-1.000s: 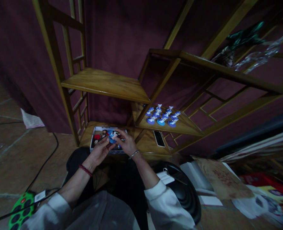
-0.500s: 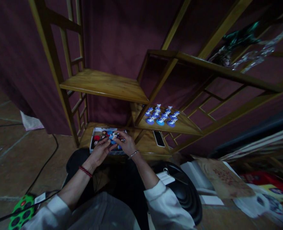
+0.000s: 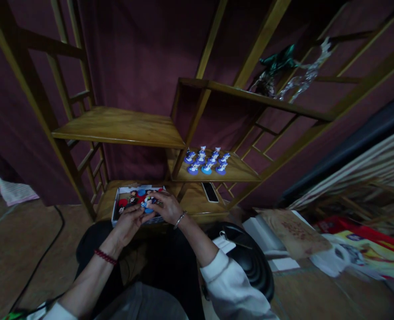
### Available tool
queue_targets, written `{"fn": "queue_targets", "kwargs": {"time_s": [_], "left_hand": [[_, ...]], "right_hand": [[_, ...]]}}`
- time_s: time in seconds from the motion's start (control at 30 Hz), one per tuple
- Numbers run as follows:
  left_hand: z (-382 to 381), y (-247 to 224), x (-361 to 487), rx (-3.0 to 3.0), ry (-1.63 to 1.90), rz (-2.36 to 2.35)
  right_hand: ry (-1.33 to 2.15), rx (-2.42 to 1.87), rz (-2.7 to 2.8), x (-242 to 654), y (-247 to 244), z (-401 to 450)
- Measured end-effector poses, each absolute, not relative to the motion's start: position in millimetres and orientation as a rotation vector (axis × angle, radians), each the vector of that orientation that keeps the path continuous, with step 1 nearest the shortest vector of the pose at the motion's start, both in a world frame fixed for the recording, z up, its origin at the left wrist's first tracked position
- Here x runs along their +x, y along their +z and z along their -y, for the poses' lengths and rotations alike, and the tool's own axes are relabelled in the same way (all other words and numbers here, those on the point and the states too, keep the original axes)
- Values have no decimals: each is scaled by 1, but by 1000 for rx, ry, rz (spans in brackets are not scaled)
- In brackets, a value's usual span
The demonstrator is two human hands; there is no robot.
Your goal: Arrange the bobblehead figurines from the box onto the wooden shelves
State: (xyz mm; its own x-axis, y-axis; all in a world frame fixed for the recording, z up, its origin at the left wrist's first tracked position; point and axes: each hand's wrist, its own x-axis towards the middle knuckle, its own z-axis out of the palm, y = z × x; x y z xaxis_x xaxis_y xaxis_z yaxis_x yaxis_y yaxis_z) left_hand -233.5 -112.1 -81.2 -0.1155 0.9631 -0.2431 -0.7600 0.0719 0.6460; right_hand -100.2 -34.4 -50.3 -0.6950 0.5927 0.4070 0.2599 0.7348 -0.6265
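Observation:
A small blue and white figurine [image 3: 148, 204] is held between both hands above the near edge of an open box [image 3: 115, 213]. My left hand [image 3: 130, 223] closes its fingers on the figurine's blue base from the left. From the right, my right hand [image 3: 168, 208] pinches its upper part. Inside the box lie several figurines with red and blue round bases, partly hidden by my hands. Several purple and blue figurines [image 3: 206, 168] stand in rows on the middle shelf to the right.
A phone [image 3: 210, 192] lies on the bottom shelf right of the box. The wooden shelf [image 3: 120, 126] juts out above the box. A black round stool [image 3: 250, 262] and paper packaging [image 3: 290, 231] are at the right.
The view has shifted right, so the shelves and box appear further left. Both hands still hold the figurine over the box.

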Motion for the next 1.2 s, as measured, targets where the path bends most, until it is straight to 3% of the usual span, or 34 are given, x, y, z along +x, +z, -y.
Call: {"fn": "queue_targets", "kwargs": {"time_s": [0.37, 0.6, 1.2], "left_hand": [[109, -68, -212, 322, 1424, -851], [99, -61, -187, 355, 1538, -867], [85, -26, -153, 366, 1410, -798]], "right_hand": [[758, -638, 2336, -70, -36, 32], [553, -802, 2260, -53, -40, 34], [878, -805, 1879, -16, -43, 30]]}}
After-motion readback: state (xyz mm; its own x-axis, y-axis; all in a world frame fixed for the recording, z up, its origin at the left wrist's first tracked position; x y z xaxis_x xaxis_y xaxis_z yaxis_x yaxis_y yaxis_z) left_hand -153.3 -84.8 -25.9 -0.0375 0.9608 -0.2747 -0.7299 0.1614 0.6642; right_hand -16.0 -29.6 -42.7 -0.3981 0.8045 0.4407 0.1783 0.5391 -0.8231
